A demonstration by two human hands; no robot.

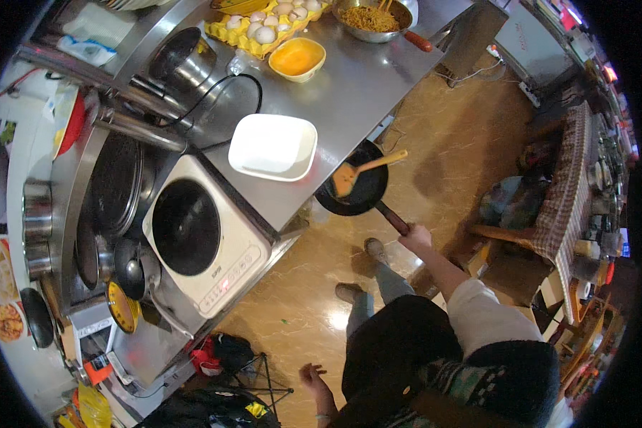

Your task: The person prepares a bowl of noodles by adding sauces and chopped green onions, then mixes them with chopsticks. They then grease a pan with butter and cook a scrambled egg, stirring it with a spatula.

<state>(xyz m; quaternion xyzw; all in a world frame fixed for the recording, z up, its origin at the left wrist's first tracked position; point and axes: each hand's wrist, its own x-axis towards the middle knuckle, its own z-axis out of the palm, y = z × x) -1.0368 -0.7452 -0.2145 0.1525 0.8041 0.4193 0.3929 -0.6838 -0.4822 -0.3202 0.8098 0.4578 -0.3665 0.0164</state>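
Observation:
My right hand (417, 239) grips the dark handle of a black frying pan (373, 191). The pan hangs over the floor at the steel counter's edge, partly beneath that edge in my view. A wooden spatula (348, 179) lies in it, its handle sticking out past the rim. Low at my other side, my left hand (313, 377) holds nothing, its fingers loosely apart. On the counter close to the pan rests a white rectangular dish (273, 147), with no food visible inside. Left of the dish sits a white electric cooktop (241, 251) with a round black plate and a lit red display.
A bowl of orange-yellow liquid (298, 56), egg trays (265, 32) and a pan of noodles (372, 21) stand on the steel counter (342, 101). A steel pot (184, 59) and a ladle (134, 270) are farther left. A folding stool (267, 380) stands near my left hand.

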